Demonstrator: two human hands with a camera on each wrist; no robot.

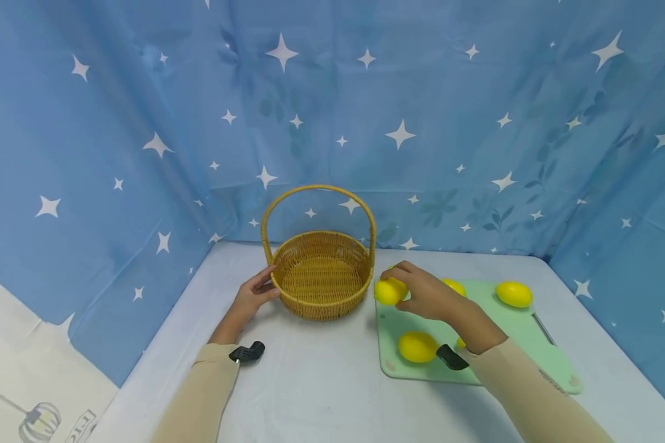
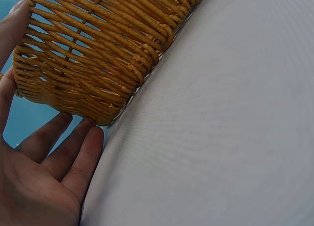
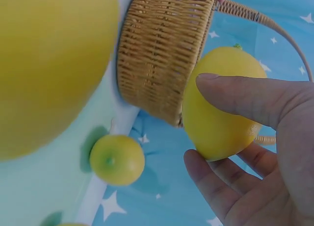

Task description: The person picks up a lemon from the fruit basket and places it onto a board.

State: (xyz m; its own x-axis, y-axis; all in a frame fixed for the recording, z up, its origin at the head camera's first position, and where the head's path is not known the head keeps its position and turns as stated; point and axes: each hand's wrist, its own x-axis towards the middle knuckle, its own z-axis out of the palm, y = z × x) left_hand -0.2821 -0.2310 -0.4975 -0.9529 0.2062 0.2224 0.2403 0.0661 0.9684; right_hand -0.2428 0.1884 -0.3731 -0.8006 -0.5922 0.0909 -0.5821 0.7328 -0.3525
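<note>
My right hand grips a yellow lemon between thumb and fingers, over the far left corner of the green cutting board. To its left stands a woven wicker basket with a tall arched handle, nothing inside it. Against the basket's left side rests my left hand, its fingers spread and fairly straight along the wicker, thumb near the rim. Other lemons lie on the board: one at the front left, one at the far right, and others partly hidden behind my right arm.
A thin metallic strip shows at the board's right side. The white-covered table reaches back to a blue star-patterned curtain, which also hangs along both sides.
</note>
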